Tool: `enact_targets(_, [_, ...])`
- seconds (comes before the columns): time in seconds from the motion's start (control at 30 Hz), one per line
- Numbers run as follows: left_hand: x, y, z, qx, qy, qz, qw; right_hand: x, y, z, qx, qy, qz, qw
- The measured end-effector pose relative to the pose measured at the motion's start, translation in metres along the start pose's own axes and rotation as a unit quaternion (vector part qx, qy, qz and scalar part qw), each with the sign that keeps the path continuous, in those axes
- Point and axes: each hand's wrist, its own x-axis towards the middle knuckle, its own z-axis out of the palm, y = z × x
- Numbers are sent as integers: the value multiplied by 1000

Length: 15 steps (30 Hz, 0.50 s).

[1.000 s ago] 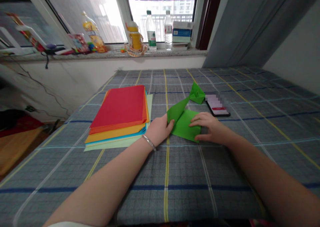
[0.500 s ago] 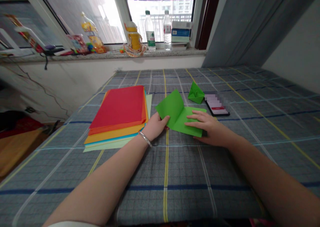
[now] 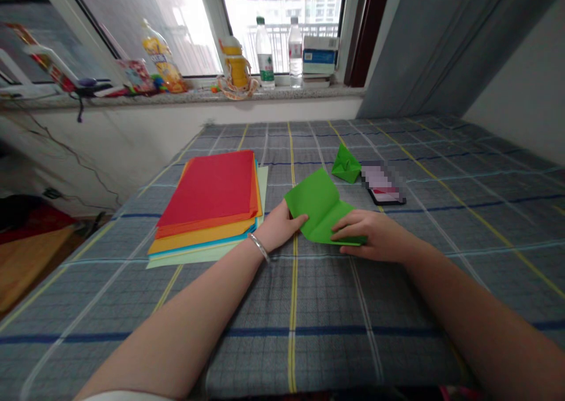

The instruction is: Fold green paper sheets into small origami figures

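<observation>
A green sheet of paper (image 3: 318,204) lies half folded on the checked blue-grey cloth (image 3: 309,307), its left flap raised. My left hand (image 3: 279,229), with a silver bracelet at the wrist, pinches the flap's near-left edge. My right hand (image 3: 369,234) lies on the sheet's near-right part, fingers curled over its edge and pressing it down. Just beyond the sheet sits a small folded green paper figure (image 3: 346,163).
A stack of coloured paper (image 3: 210,204), red on top, lies left of my hands. A phone (image 3: 385,187) rests right of the folded figure. Bottles (image 3: 265,55), a yellow cup (image 3: 238,65) and boxes (image 3: 321,59) stand on the windowsill. The floor drops away at the left.
The raised green flap has swung over from upright and now leans down toward the sheet. My right hand has slid nearer to me along the paper; my left hand stays at the flap's edge.
</observation>
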Motion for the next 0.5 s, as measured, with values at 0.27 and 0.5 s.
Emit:
enact_targets(0.27, [-3,8,-6,92,-90,52,990,3,5,8,24,38,148,988])
enact_targets(0.5, [-2,6,-10,163,-129,54,977,11,10,21,37,74,276,957])
